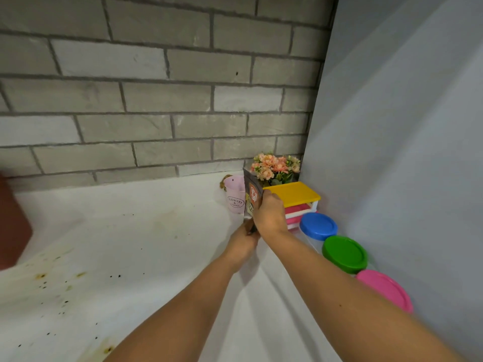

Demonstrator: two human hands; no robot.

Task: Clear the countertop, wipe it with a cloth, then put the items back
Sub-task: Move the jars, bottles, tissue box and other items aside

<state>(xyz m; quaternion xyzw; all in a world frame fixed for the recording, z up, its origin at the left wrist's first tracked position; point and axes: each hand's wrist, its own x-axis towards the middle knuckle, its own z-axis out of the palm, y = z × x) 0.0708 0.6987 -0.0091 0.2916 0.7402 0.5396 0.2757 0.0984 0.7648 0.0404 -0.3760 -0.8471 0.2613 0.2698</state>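
Note:
A dark snack packet point(253, 195) with red and yellow print stands upright near the back right corner of the white countertop point(136, 231). My right hand point(269, 212) grips its right side and my left hand point(244, 240) pinches its lower edge. Just behind the packet stand a pink pot point(235, 198) marked "Flowers & Garden" and a bunch of peach flowers point(274, 167). To the right sits a stack of boxes with a yellow lid point(295, 193). The countertop carries brown stains and dark specks at the front left.
Along the grey right wall point(392, 152) stand three jars with a blue lid point(318, 226), a green lid point(344, 254) and a pink lid point(384, 290). A grey brick wall point(156, 100) backs the counter. A blurred reddish-brown object point(13, 226) is at the left edge.

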